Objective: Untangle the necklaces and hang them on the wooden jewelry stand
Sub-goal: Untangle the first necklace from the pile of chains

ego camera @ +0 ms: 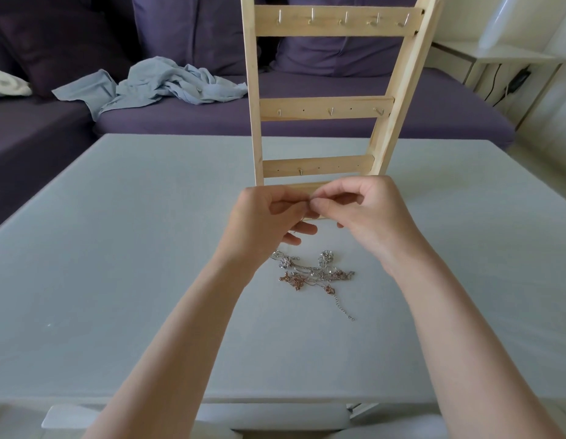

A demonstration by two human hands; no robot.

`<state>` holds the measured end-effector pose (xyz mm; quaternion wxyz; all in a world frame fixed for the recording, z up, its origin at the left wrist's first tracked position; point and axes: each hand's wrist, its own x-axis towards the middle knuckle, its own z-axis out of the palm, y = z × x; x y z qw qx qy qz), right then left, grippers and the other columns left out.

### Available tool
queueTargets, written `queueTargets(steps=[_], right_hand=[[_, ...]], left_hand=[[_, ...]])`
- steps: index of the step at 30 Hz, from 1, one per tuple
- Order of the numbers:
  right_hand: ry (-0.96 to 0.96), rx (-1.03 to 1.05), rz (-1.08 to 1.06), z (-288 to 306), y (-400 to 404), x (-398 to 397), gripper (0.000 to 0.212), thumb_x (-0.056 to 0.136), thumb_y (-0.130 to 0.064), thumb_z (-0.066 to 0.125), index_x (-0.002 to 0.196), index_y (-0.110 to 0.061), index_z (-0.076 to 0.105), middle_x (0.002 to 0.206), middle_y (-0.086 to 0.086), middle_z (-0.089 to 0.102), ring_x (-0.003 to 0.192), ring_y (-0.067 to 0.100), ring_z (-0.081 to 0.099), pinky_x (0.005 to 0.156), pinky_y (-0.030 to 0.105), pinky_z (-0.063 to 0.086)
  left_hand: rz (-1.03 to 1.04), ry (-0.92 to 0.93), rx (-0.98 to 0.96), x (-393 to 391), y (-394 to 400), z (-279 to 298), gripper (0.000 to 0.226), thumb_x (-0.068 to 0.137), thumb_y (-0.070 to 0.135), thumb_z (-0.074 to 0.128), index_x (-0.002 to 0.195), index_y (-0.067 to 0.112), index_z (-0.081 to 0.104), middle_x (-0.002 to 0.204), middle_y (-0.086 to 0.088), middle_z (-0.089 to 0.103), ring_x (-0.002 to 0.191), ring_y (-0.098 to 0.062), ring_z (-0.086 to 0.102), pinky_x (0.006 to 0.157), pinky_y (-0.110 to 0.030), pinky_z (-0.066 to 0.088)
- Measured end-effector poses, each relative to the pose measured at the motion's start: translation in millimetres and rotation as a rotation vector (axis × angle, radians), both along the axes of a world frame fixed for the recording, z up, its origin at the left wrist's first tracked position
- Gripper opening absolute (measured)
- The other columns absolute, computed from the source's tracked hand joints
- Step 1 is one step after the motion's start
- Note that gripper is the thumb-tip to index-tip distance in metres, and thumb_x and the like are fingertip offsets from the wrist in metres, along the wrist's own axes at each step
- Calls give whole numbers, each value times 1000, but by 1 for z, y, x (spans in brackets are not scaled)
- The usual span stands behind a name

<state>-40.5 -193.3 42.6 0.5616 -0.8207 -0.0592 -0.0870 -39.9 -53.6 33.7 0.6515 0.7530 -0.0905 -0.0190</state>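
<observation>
A tangle of silver and rose-gold necklaces (pixel 313 274) lies on the grey table (pixel 117 248), with a thin silver chain end trailing toward me. Just behind it stands the wooden jewelry stand (pixel 326 106), three bars with bare metal hooks. My left hand (pixel 269 213) and my right hand (pixel 364 210) are raised above the tangle in front of the stand's base. Their fingertips meet and pinch something very small between them, probably a fine chain or clasp; the thing itself is barely visible.
A purple sofa (pixel 307 109) runs behind the table, with a crumpled light-blue cloth (pixel 161 83) on its seat. A white side table (pixel 497 64) with cables stands at the far right. A white chair edge (pixel 212 419) shows below the table's near edge.
</observation>
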Motion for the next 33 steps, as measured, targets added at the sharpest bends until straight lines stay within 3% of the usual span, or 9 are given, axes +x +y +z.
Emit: queueTargets(steps=[7, 13, 21, 30, 33], right_hand=[[43, 28, 2, 3, 0, -3, 19, 82, -6, 66, 67, -19, 64, 59, -6, 59, 46, -1, 48, 50, 10, 39], [172, 146, -26, 0, -3, -1, 11, 81, -9, 65, 71, -12, 67, 65, 5, 59, 62, 17, 50, 58, 22, 42], [241, 245, 49, 0, -4, -3, 15, 82, -8, 65, 69, -14, 70, 58, -8, 60, 57, 8, 53, 53, 19, 42], [277, 290, 73, -2, -6, -2, 12, 82, -7, 65, 71, -9, 69, 66, 0, 60, 56, 8, 53, 53, 18, 42], [311, 342, 86, 0, -8, -1, 13, 82, -4, 64, 71, -9, 68, 64, -1, 61, 54, 8, 54, 51, 17, 43]], left_hand=[[26, -8, 15, 2, 2, 0, 12, 87, 4, 60, 82, 15, 64, 68, 4, 70, 60, -7, 67, 49, -17, 50], [110, -206, 143, 5, 8, 3, 18, 82, 5, 65, 76, 22, 65, 70, 6, 64, 65, -1, 59, 50, -16, 50], [65, -278, 214, 2, 1, 0, 23, 80, 2, 65, 72, 23, 64, 68, 6, 66, 64, -5, 63, 50, -18, 52], [74, -398, 309, 1, 1, -1, 10, 77, 2, 65, 76, 13, 64, 67, 9, 64, 61, -9, 63, 54, -25, 54], [28, -350, 255, 1, 2, 0, 13, 79, 1, 63, 75, 13, 62, 63, 12, 60, 58, -7, 61, 49, -23, 53]])
